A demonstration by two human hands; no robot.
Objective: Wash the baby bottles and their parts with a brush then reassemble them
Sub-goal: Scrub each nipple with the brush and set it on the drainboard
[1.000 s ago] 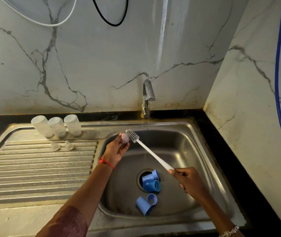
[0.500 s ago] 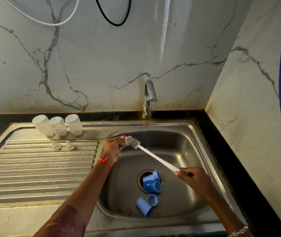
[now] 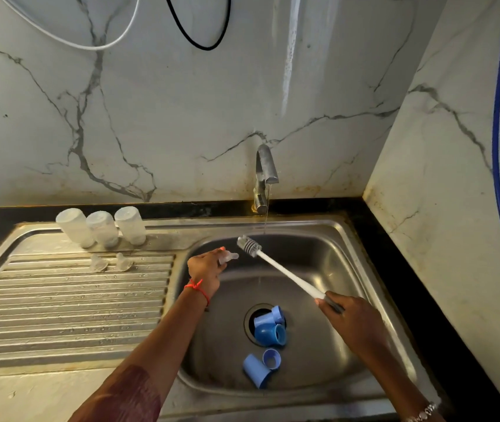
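**Baby bottle teat held beside the brush over the sink**

A person stands at a steel sink (image 3: 361,248). Their left hand (image 3: 204,266) pinches a small clear teat (image 3: 231,256) between fingertips and thumb, with its tip pointing toward the brush. Their right hand (image 3: 349,324), lower and closer to their body, has its fingers curled round the end of a long white brush (image 3: 285,271). The bristled head sits just beside the teat, not touching it. A thin stream of water (image 3: 265,220) falls from the tap (image 3: 264,169) just beyond the bristles.

Beyond the left hand and further left, three clear bottles (image 3: 102,226) stand in a row on the drainboard (image 3: 75,300), with two more teats (image 3: 99,263) just in front of them. Below and between the hands, blue plastic parts (image 3: 268,328) lie in the basin, some resting over the drain hole (image 3: 250,315).

The likeliest mishap is a dropped teat. It is small, probably wet, and held only by a light pinch, so a firm push from the brush could knock it into the basin. The parts over the drain may also slow the water from running away. With so thin a stream, the rinsing may be poor.
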